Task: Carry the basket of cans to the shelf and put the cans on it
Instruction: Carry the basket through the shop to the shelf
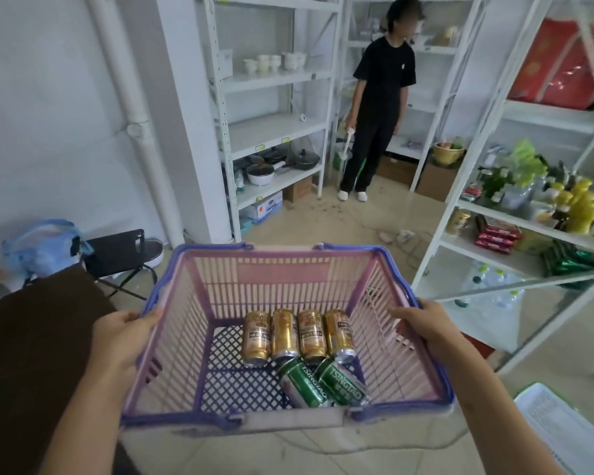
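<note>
We hold the basket (288,279), pink-walled with a purple rim, by its two side edges above the floor. Our left hand (119,341) clasps the left rim with the thumb lying over the top edge and the fingers curled beneath, out of sight. Our right hand (422,323) grips the right rim in the same way, thumb reaching inward along the wall.

On the basket's lattice bottom lie six cans. Two green cans (323,382) rest side by side nearest us, slanting toward the left, their upper ends touching the row beyond. Four gold cans (297,334) lie in a row against the far wall, side by side.

To the near left is a dark brown surface (31,337); beyond it stand a black folding stool (117,252) and a blue bag (42,245).

To the right rises a white shelf (515,221) holding red packets, yellow bottles, greenery and, on its lowest level, what appear to be water bottles.

Farther off, a second white shelf unit (275,132) carries pans and pale cups. A person in black clothing (378,108) stands at the far end of the aisle.
</note>
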